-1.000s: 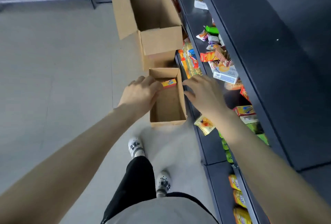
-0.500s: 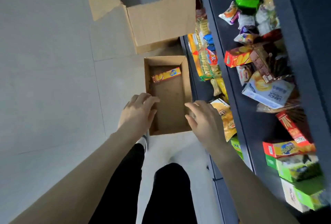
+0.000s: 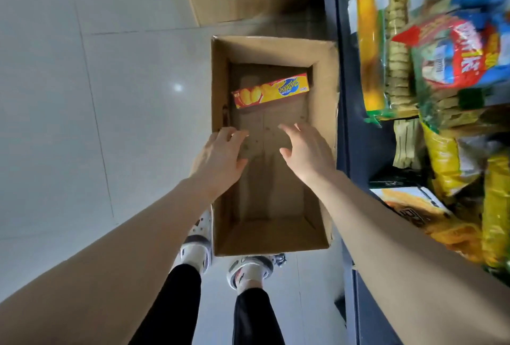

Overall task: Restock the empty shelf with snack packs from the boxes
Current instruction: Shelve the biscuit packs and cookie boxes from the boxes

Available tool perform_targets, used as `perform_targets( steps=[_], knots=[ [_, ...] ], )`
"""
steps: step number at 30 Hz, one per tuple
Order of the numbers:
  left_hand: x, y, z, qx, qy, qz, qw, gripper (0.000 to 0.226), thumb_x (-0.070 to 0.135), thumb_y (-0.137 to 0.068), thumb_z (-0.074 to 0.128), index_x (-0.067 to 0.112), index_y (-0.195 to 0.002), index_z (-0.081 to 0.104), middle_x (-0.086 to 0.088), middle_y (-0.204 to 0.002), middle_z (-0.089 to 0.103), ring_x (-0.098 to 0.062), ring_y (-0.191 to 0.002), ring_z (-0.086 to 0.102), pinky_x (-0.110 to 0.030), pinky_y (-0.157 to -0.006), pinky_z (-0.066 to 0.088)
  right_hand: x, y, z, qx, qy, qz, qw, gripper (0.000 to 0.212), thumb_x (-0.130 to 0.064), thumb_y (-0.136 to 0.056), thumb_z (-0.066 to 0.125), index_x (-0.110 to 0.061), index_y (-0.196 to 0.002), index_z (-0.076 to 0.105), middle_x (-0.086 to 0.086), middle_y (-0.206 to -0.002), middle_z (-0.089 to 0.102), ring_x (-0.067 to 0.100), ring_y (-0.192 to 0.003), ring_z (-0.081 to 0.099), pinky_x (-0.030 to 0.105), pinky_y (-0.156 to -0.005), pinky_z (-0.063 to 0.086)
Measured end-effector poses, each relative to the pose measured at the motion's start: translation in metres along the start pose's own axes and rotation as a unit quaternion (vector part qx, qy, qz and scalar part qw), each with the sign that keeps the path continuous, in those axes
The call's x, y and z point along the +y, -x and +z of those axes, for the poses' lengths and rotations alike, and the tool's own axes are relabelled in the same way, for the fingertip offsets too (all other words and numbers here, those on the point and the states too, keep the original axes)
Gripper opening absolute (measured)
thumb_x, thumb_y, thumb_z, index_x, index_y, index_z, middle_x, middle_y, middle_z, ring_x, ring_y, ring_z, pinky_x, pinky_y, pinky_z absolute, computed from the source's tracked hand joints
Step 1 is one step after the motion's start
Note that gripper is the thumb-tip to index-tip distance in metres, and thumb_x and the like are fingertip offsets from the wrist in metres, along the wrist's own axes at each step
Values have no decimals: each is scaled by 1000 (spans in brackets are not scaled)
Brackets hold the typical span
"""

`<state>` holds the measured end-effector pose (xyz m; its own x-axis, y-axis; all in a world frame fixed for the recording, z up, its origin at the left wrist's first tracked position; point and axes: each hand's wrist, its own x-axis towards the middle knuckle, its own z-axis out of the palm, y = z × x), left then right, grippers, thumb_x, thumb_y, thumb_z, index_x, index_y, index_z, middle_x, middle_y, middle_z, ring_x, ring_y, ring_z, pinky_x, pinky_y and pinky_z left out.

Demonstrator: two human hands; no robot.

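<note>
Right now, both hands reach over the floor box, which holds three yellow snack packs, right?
No. The head view shows only one yellow snack pack in the floor box. Both the left hand and the right hand do reach over it.

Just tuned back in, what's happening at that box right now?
A person stands over an open cardboard box on the floor beside a stocked shelf. The left hand and right hand both reach down into it, fingers spread, holding nothing. One yellow snack pack lies at the box's far end, not yet touched.
</note>
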<state>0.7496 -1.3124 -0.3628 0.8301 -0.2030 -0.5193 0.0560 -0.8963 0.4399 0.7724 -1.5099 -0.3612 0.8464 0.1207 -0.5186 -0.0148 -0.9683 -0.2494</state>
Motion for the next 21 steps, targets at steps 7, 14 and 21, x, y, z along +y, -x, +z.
perform_targets(
  steps=[7, 14, 21],
  knots=[
    [-28, -102, 84, 25, -67, 49, 996, 61, 24, -91, 68, 24, -144, 39, -6, -143, 44, -29, -131, 45, -45, -99, 52, 54, -99, 79, 54, 61, -37, 996, 58, -18, -86, 72, -21, -139, 48, 9, -135, 52, 32, -118, 55, 38, -89, 49],
    [-41, -195, 117, 89, -176, 74, 977, 82, 14, -85, 70, 14, -153, 25, -18, -156, 27, -40, -145, 23, -49, -116, 26, 95, -173, 109, 76, 78, 47, 993, 81, -6, -80, 72, -23, -149, 34, 12, -139, 42, 33, -117, 52, 39, -79, 49],
    [-49, -230, 120, 42, -244, 23, 968, 82, 15, -90, 64, 12, -155, 14, -21, -147, 38, -42, -133, 38, -52, -105, 39, 95, -176, 129, 117, 15, 54, 992, 83, -4, -84, 66, -14, -155, 24, 14, -149, 35, 31, -122, 51, 33, -86, 46]
  ],
)
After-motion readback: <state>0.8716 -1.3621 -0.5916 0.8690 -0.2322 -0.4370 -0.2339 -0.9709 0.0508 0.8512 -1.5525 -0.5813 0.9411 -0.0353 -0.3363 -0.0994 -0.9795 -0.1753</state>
